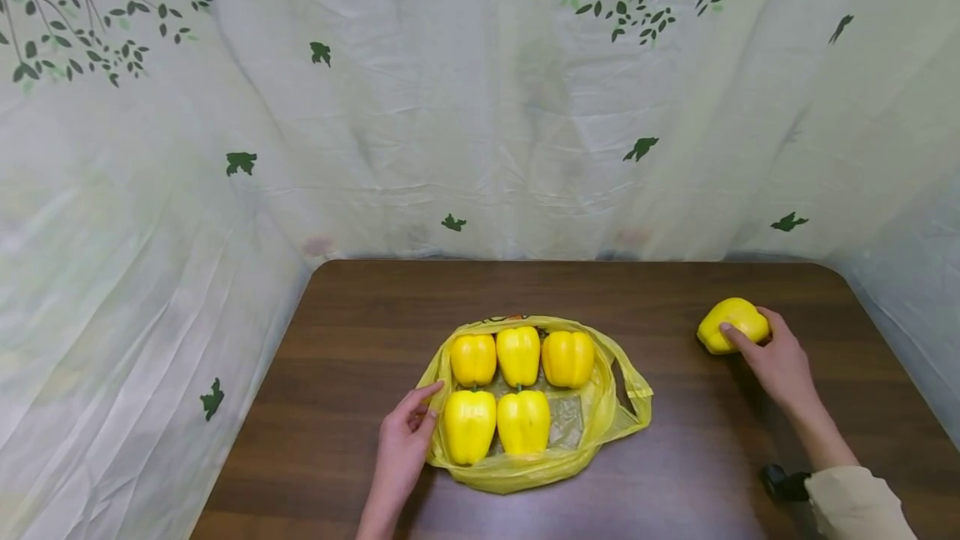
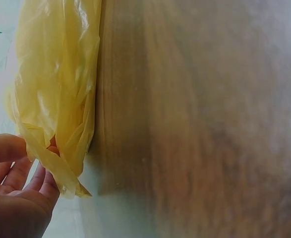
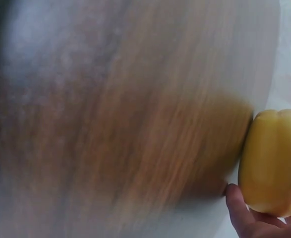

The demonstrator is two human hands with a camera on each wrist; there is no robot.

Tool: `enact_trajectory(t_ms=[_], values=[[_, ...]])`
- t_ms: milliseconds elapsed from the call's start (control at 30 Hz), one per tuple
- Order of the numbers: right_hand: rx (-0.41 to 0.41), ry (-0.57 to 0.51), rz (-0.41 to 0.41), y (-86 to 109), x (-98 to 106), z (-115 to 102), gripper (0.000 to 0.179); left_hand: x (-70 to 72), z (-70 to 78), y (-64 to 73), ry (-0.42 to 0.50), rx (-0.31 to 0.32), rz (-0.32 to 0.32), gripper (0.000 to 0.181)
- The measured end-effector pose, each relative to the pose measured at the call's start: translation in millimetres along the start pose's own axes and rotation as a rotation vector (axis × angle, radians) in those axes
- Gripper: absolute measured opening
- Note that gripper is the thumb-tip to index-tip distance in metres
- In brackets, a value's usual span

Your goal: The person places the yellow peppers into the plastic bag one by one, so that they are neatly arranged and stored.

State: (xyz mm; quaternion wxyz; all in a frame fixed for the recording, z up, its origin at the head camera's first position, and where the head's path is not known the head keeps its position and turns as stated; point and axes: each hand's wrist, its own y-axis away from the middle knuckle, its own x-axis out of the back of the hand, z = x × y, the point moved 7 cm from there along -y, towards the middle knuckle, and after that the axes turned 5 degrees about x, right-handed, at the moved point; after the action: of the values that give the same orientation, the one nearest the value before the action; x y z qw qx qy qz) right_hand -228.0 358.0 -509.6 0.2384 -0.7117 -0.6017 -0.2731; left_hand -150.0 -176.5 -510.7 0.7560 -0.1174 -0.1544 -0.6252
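Note:
A yellow plastic bag (image 1: pixel 510 480) lies spread open on the table with several yellow bell peppers (image 1: pixel 523 422) standing inside in two rows. At the bag's left side, my left hand (image 1: pixel 403 440) holds its edge. The left wrist view shows the fingers of my left hand (image 2: pixel 21 191) hooked at a loose flap of the bag (image 2: pixel 61 89). Off to the right, my right hand (image 1: pixel 780 361) grips one yellow bell pepper (image 1: pixel 731 323), which lies on its side. In the right wrist view that pepper (image 3: pixel 271 161) is at the right edge, partly cut off.
The brown wooden table (image 1: pixel 360 307) has rounded far corners. Behind it and at both sides hangs a pale cloth (image 1: pixel 480 123) printed with leaves and branches. A dark wrist strap (image 1: pixel 783 483) sits by the right sleeve (image 1: pixel 855 502).

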Motion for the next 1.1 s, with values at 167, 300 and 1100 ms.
enact_trajectory(t_ms=[167,300,1100], values=[[-0.008,-0.006,0.008,0.4,0.0,-1.3,0.087,-0.4,-1.1,-0.5,0.001,0.011,-0.002,0.04],[-0.014,-0.016,0.009,0.3,-0.7,-1.6,0.087,-0.2,-1.5,0.0,0.0,0.016,0.0,0.04],[0.0,-0.021,0.056,10.9,-2.4,-3.5,0.083,0.8,-0.9,0.6,-0.016,0.015,0.005,0.041]])
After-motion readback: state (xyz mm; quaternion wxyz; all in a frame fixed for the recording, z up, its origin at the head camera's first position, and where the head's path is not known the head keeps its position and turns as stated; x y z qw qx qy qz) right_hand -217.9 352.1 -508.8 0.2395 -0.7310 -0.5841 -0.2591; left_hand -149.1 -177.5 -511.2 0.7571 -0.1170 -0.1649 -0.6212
